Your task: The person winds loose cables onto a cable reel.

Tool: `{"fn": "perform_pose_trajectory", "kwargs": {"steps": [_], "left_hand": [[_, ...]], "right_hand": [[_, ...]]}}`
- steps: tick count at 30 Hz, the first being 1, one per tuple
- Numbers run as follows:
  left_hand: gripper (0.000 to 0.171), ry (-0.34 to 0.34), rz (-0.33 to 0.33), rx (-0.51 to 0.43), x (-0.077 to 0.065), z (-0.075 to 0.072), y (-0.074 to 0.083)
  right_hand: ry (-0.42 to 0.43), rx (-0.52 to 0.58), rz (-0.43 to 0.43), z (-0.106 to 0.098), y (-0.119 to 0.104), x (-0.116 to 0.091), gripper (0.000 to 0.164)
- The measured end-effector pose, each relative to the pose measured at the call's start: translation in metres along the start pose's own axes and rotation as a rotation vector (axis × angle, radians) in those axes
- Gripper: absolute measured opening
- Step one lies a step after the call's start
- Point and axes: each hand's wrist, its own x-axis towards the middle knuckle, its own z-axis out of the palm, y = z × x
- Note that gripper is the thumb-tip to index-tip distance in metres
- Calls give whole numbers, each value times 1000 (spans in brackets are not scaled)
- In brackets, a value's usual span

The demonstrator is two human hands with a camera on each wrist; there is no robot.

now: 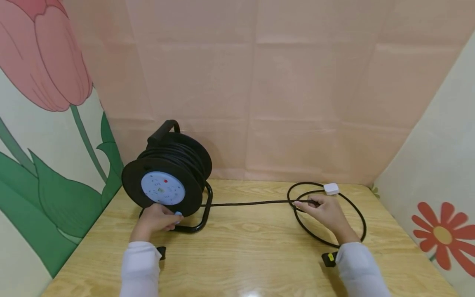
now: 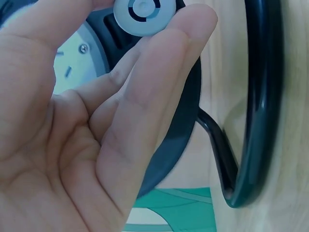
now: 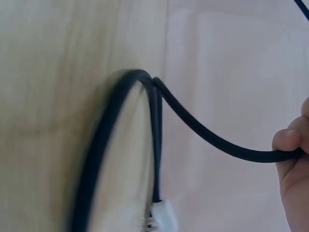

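Note:
A black cable reel (image 1: 130, 187) with a pale blue socket panel (image 1: 162, 188) stands on its tube frame (image 1: 209, 198) at the left of the table. My left hand (image 1: 153, 219) grips the small round crank knob (image 2: 144, 13) low on the reel's front disc, thumb and fingers on either side of it. From the reel the black cable (image 1: 248, 203) runs nearly straight to the right. My right hand (image 1: 328, 211) pinches that cable between thumb and fingers, as the right wrist view also shows. Beyond this hand the cable loops loosely on the table, ending in a white plug (image 1: 331, 189).
The wood-grain table (image 1: 241, 255) meets a pink sheet (image 1: 252, 90) at the back. Painted flower walls stand at both sides. Black wrist devices (image 1: 328, 260) show beside the white sleeves. The reel's carrying handle (image 1: 163, 131) points up.

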Motion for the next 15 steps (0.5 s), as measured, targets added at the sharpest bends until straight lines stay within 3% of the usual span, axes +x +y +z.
{"fn": "perform_pose_trajectory", "kwargs": {"steps": [10,15], "left_hand": [[30,-12,-14,-126,2,-3,-13],[29,-9,-25,-155,2,-4,-16]], "right_hand": [[21,-203,-246,5,-3,14,50],[86,-384,-531,0,-10,30,53]]}}
